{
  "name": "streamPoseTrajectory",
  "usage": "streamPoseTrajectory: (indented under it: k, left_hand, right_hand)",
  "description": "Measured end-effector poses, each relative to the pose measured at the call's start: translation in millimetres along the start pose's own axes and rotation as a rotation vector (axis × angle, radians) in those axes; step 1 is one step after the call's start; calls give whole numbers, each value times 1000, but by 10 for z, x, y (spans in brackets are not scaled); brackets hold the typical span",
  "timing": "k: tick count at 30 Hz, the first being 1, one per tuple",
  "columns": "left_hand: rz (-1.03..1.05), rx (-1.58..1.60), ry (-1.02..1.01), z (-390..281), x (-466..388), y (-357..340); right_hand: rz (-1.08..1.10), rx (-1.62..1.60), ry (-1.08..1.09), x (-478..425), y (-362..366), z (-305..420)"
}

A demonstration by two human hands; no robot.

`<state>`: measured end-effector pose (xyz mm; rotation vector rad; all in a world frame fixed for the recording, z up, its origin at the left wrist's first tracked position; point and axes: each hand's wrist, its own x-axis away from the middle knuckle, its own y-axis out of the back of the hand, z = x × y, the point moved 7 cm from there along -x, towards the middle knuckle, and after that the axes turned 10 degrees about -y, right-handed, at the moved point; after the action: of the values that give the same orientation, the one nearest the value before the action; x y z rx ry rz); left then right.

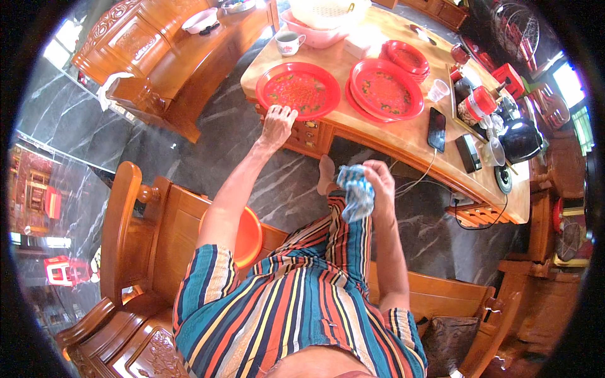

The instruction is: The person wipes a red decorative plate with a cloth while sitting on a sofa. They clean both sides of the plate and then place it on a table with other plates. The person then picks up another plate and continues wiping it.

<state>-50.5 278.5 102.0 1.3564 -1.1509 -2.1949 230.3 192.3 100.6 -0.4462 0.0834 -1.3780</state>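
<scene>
My left hand (280,124) has its fingers on the near rim of a round red plastic tray (298,90) with a printed floral pattern. That tray lies at the table's left end, its near rim reaching past the table edge. In my right hand (380,178) is a crumpled blue-and-white checked cloth (358,193), held over my knee and clear of the table. To the right of the first tray lie more patterned red trays (386,90), one overlapping another. Behind these is a stack of smaller red dishes (409,56).
On the wooden table (340,115) stand a mug (289,43), a pink basin (314,35), a clear plastic cup (438,90), a charging phone (437,130) and a red-lidded jar (477,104). Its cable (420,176) hangs off the front edge. An orange basin (248,238) sits on the bench beside me.
</scene>
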Motion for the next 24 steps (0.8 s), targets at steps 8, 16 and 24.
streamPoseTrajectory:
  k: [8, 16, 24]
  left_hand:
    - [133, -47, 76, 248, 221, -322]
    - [135, 188, 593, 208, 2285, 377]
    - [407, -317, 1395, -517, 4938, 1188]
  right_hand:
    - [-4, -905, -481, 560, 131, -1550]
    - [331, -802, -645, 977, -405, -2042]
    - [414, -78, -764, 608, -836, -2810]
